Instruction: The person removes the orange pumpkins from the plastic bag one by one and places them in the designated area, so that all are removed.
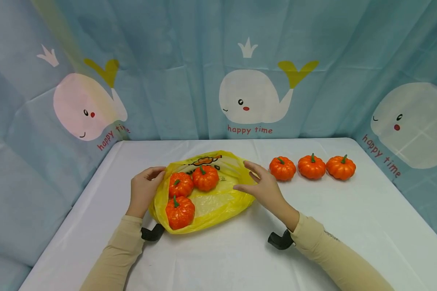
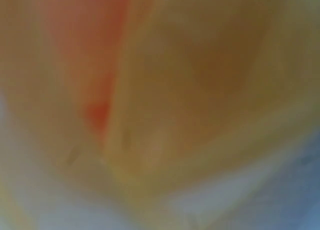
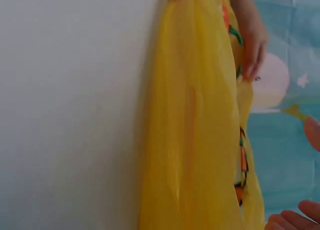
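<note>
A yellow plastic bag [image 1: 218, 202] lies with its mouth spread wide on the table. Inside its left half are three orange toy pumpkins with green stems: one at the back [image 1: 205, 178], one at the left [image 1: 181, 184] and one in front [image 1: 180, 212]. My left hand [image 1: 144, 190] pinches the bag's left rim; the right wrist view also has this left hand [image 3: 252, 37] at the rim. At the bag's right rim, my right hand [image 1: 267, 190] has thumb and fingers spread and holds nothing. The left wrist view is blurred by bag plastic.
Three more orange pumpkins stand in a row at the back right: a left one [image 1: 282, 168], a middle one [image 1: 312, 167] and a right one [image 1: 340, 167]. A white cloth covers the table [image 1: 218, 262]. Behind it hangs a blue curtain [image 1: 167, 89] printed with whales.
</note>
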The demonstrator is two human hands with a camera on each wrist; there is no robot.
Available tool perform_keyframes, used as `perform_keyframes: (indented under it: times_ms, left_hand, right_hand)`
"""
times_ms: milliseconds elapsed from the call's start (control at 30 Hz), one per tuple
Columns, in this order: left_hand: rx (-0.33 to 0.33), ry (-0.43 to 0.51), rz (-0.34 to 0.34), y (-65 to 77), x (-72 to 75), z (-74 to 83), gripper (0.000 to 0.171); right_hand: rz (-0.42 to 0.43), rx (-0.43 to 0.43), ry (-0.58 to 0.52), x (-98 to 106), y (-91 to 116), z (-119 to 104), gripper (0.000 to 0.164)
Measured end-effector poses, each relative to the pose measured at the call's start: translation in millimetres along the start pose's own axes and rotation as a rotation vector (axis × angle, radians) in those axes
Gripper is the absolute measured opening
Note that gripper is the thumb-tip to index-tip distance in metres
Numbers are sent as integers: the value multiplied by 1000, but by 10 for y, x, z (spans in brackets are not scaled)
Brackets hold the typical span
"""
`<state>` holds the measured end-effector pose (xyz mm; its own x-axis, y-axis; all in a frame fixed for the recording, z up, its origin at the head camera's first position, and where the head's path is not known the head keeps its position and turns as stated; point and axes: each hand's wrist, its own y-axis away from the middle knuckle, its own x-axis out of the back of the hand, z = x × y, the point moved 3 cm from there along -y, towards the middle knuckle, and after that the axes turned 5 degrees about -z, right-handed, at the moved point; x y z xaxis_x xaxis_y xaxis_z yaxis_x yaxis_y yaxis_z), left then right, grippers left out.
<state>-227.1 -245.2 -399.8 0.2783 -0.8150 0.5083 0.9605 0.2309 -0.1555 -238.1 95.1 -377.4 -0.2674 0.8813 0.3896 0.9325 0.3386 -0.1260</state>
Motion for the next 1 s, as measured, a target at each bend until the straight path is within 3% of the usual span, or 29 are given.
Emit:
perform_keyframes:
  times_ms: [200,300,700,1000]
  left_hand:
    - [-17,11,-1,-8,-5,4,26]
    - [-19,8,-2,-13,-7,5,27]
    - [-8,-2,1,-6,-4,23,26]
    - [-4,-1,5,7,10,21,27]
  right_hand:
    - [-150,-14,30,-359,-156,-28,84]
    - [-175,-36,35,-472,-239,-5,85]
    - [-129,-35,157,-761,-516,33,84]
    - [-111,-121,159,-899,-658,116,88]
